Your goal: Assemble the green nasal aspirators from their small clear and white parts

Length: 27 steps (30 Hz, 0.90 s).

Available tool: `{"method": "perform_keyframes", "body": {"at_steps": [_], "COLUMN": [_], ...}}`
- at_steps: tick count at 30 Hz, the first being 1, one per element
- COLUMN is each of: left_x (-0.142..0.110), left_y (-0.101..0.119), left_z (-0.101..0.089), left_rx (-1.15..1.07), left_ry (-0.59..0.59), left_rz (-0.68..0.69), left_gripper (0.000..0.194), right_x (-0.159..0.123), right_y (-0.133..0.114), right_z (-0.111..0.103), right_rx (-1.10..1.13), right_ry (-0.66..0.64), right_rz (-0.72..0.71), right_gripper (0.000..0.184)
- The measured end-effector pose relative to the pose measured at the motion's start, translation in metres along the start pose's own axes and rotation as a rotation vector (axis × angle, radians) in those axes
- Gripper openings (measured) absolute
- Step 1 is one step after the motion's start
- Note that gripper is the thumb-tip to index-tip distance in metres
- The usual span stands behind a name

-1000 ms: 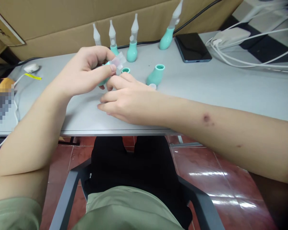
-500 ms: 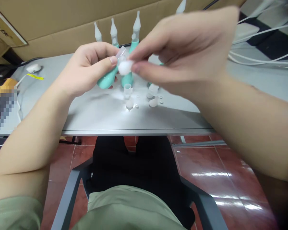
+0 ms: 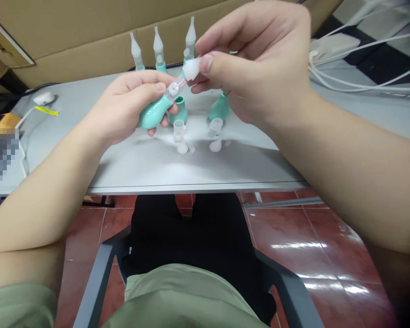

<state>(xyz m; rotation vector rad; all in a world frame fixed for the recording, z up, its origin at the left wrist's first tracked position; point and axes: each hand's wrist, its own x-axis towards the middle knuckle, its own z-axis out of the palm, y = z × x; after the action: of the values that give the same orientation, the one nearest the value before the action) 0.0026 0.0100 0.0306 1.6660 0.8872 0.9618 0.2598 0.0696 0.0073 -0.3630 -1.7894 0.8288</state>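
My left hand [image 3: 123, 100] is wrapped round a nasal aspirator [image 3: 154, 113], a teal squeeze bulb with a clear connector [image 3: 174, 89] on its neck. A small round piece shows on the connector's side. My right hand [image 3: 253, 59] pinches a white soft nozzle [image 3: 192, 69] between thumb and fingers, at the connector's far end. Whether the nozzle is seated on it, I cannot tell. Just beyond my hands stand two loose teal bulbs, one bulb [image 3: 179, 112] near the left fingers and another bulb [image 3: 219, 108] below the right hand.
Two clear connectors, one [image 3: 179, 130] at left and one [image 3: 215, 127] at right, stand on the grey table [image 3: 150, 171], with white discs [image 3: 215, 146] before them. Assembled aspirators [image 3: 158, 45] line the cardboard wall [image 3: 89, 32]. White cables [image 3: 348, 84] lie at right.
My right hand has moved up and away from me, taking the white nozzle to the connector's end. The left hand has turned slightly, so the connector's side piece is now visible.
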Motion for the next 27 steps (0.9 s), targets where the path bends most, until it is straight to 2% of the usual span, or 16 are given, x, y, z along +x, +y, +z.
{"method": "perform_keyframes", "body": {"at_steps": [2, 6, 10, 16, 19, 23, 27], "left_x": [0.0, -0.002, -0.004, -0.005, -0.005, -0.006, -0.006], "left_y": [0.004, 0.012, 0.013, 0.007, 0.005, 0.003, 0.003], "left_z": [0.002, 0.005, 0.006, 0.005, 0.005, 0.006, 0.006], "left_rx": [-0.066, -0.154, -0.18, -0.136, -0.148, -0.127, -0.079], "left_ry": [0.016, 0.049, 0.002, -0.066, -0.079, -0.048, -0.032], "left_rz": [0.007, -0.008, 0.025, 0.137, 0.13, 0.153, 0.146], "left_gripper": [0.011, 0.028, 0.03, 0.033, 0.029, 0.014, 0.009], "right_x": [-0.006, -0.01, -0.006, -0.004, -0.002, -0.001, -0.002], "right_y": [-0.011, -0.026, -0.026, -0.025, -0.027, -0.028, -0.026], "right_z": [0.007, 0.021, 0.018, 0.012, 0.012, 0.007, 0.001], "right_rx": [0.029, 0.134, 0.2, 0.355, 0.343, 0.319, 0.337], "right_ry": [-0.027, 0.026, 0.105, 0.145, 0.144, 0.052, 0.005], "right_rz": [0.046, 0.122, 0.194, 0.077, 0.094, 0.122, 0.13], "right_gripper": [0.063, 0.057, 0.049, 0.014, 0.019, 0.022, 0.03]}}
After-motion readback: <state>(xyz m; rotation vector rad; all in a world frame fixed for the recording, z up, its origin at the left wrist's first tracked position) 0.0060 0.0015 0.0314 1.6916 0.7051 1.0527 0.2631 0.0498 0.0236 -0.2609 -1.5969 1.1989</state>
